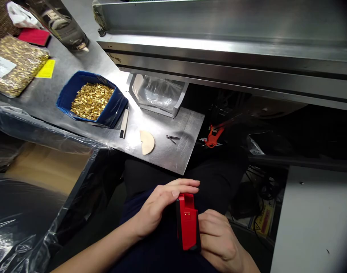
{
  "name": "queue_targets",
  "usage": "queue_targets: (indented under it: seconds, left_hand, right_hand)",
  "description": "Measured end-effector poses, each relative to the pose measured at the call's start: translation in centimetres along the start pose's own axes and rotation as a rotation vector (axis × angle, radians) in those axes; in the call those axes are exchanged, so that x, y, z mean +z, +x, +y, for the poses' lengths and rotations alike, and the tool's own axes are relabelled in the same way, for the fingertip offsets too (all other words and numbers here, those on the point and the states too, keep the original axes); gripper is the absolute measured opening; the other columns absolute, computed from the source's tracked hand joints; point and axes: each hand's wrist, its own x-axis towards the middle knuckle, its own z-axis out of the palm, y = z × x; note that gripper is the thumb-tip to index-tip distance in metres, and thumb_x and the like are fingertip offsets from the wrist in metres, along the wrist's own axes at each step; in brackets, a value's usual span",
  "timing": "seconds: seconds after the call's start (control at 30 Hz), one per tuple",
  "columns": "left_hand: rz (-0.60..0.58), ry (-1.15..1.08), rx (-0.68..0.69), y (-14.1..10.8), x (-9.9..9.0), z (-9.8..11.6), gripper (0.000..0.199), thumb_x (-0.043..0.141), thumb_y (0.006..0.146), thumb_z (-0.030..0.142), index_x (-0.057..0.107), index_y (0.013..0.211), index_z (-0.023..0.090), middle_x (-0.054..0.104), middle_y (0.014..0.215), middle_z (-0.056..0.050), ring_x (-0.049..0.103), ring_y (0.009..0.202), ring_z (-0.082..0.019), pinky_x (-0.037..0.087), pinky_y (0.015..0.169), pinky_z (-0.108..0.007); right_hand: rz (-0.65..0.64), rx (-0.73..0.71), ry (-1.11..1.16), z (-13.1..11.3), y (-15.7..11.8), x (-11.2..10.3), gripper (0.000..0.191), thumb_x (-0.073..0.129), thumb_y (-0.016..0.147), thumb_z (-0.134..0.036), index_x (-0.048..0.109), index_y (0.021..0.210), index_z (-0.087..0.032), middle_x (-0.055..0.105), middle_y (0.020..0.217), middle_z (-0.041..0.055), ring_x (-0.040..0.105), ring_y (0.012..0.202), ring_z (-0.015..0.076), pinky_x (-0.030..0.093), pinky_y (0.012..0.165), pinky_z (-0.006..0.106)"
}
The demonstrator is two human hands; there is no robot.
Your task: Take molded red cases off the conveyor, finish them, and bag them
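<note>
The red device (188, 226), edged in black, is between the two hands above the person's lap, below the near edge of the metal table (177, 151). The left hand (159, 206) touches its upper end, thumb and fingers at the top, fingers nearly straight and close together. The right hand (217, 235) holds it from the right side, fingers curled in against it. Beyond the device, on the table's near corner, lie a small metal part (172, 137) and, left of it, a pale half-round piece (147, 143). Further left is a knife-like tool (124, 122) with a light handle and dark ends, just beside a blue bin (66, 99) filled with small gold-coloured pieces (93, 100). Right of that bin, beneath the edge of a long metal frame (219, 70), stands a grey bin (159, 110) with clear plastic (161, 92) inside. At the far left lie a clear bag (18, 62) of gold-coloured pieces with a white label, a yellow note (46, 69) beside it, a red item (34, 36) and a bottle (62, 24). An orange clamp-like tool (214, 136) is right of the table corner, in the dark area. At lower left, dark plastic (16, 223) lines a box (49, 165); at lower right is a light grey panel (315, 223).
</note>
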Motion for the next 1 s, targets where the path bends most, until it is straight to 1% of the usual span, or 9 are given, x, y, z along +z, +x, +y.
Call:
queue_targets:
  seconds: [0.07, 0.17, 0.23, 0.3, 0.4, 0.53, 0.67, 0.83, 1.0]
  left_hand:
    - [-0.005, -0.027, -0.036, 0.1, -0.1, 0.2, 0.041, 0.045, 0.099, 0.036, 0.079, 0.116, 0.021, 0.068, 0.14, -0.01, 0.059, 0.129, -0.035, 0.044, 0.11, -0.047]
    - [0.059, -0.024, -0.114, 0.2, 0.2, 0.4, 0.038, 0.05, 0.1, 0.039, 0.082, 0.104, 0.019, 0.073, 0.132, -0.01, 0.066, 0.117, -0.033, 0.049, 0.102, -0.043]
    - [0.104, -0.022, -0.178, 0.2, 0.3, 0.4, 0.042, 0.048, 0.103, 0.042, 0.083, 0.099, 0.018, 0.074, 0.13, -0.01, 0.068, 0.114, -0.031, 0.048, 0.104, -0.043]
    - [0.126, -0.07, -0.193, 0.2, 0.3, 0.4, 0.048, 0.04, 0.106, 0.045, 0.08, 0.107, 0.018, 0.074, 0.13, -0.012, 0.067, 0.118, -0.031, 0.046, 0.107, -0.045]
    - [0.139, -0.176, -0.125, -0.1, -0.4, 0.1, 0.043, 0.037, 0.107, 0.044, 0.068, 0.125, 0.021, 0.072, 0.133, -0.013, 0.064, 0.125, -0.031, 0.047, 0.105, -0.046]
    - [0.098, -0.099, 0.017, -0.7, -1.8, -0.3, 0.019, 0.052, 0.104, 0.034, 0.066, 0.106, 0.021, 0.071, 0.128, -0.012, 0.063, 0.123, -0.028, 0.045, 0.107, -0.044]
    - [0.024, 0.036, 0.122, -0.8, -2.7, -0.3, 0.01, 0.062, 0.099, 0.026, 0.068, 0.102, 0.019, 0.07, 0.118, -0.012, 0.064, 0.118, -0.029, 0.049, 0.105, -0.045]
    - [0.02, 0.087, 0.091, -0.2, -3.1, 0.1, 0.005, 0.069, 0.094, 0.022, 0.069, 0.095, 0.017, 0.073, 0.112, -0.012, 0.067, 0.112, -0.029, 0.051, 0.103, -0.046]
    - [0.015, 0.115, 0.081, 0.3, -4.0, 1.0, 0.008, 0.08, 0.086, 0.021, 0.073, 0.084, 0.016, 0.077, 0.101, -0.011, 0.071, 0.1, -0.028, 0.056, 0.095, -0.044]
  right_hand:
    - [-0.009, -0.018, -0.015, -0.3, 0.2, -0.1, 0.024, 0.046, 0.1, -0.013, 0.066, 0.089, -0.02, 0.072, 0.082, 0.0024, 0.068, 0.082, 0.0167, 0.042, 0.064, 0.032]
    - [-0.022, -0.039, -0.044, -0.7, 0.6, -0.3, 0.024, 0.046, 0.1, -0.013, 0.064, 0.087, -0.019, 0.071, 0.078, 0.0023, 0.066, 0.076, 0.0159, 0.042, 0.062, 0.032]
    - [-0.037, -0.036, -0.047, -0.7, 0.7, -0.4, 0.023, 0.045, 0.1, -0.013, 0.065, 0.089, -0.019, 0.071, 0.078, 0.0026, 0.066, 0.075, 0.016, 0.043, 0.062, 0.032]
    - [-0.052, -0.027, -0.031, -0.6, 0.8, -0.5, 0.024, 0.044, 0.1, -0.013, 0.066, 0.092, -0.02, 0.072, 0.078, 0.003, 0.067, 0.077, 0.0166, 0.044, 0.063, 0.033]
    - [-0.065, -0.007, 0.006, -0.3, 0.6, -0.5, 0.023, 0.045, 0.099, -0.014, 0.067, 0.096, -0.02, 0.074, 0.08, 0.0036, 0.069, 0.079, 0.0174, 0.046, 0.065, 0.034]
    - [-0.075, 0.025, 0.049, 0.1, 0.1, -0.4, 0.021, 0.049, 0.098, -0.015, 0.068, 0.1, -0.021, 0.076, 0.085, 0.0042, 0.07, 0.081, 0.0178, 0.047, 0.067, 0.035]
    - [-0.064, 0.033, 0.064, 0.2, 0.0, -0.4, 0.019, 0.052, 0.095, -0.012, 0.068, 0.097, -0.021, 0.075, 0.085, 0.0035, 0.07, 0.081, 0.0174, 0.047, 0.068, 0.034]
    - [-0.044, 0.034, 0.072, 0.2, 0.3, -0.5, 0.018, 0.052, 0.093, -0.011, 0.068, 0.092, -0.02, 0.073, 0.082, 0.003, 0.068, 0.079, 0.0172, 0.046, 0.067, 0.033]
    - [-0.04, 0.026, 0.075, 0.4, 0.6, -0.7, 0.015, 0.054, 0.092, -0.011, 0.065, 0.087, -0.02, 0.072, 0.08, 0.0021, 0.068, 0.079, 0.0167, 0.046, 0.068, 0.032]
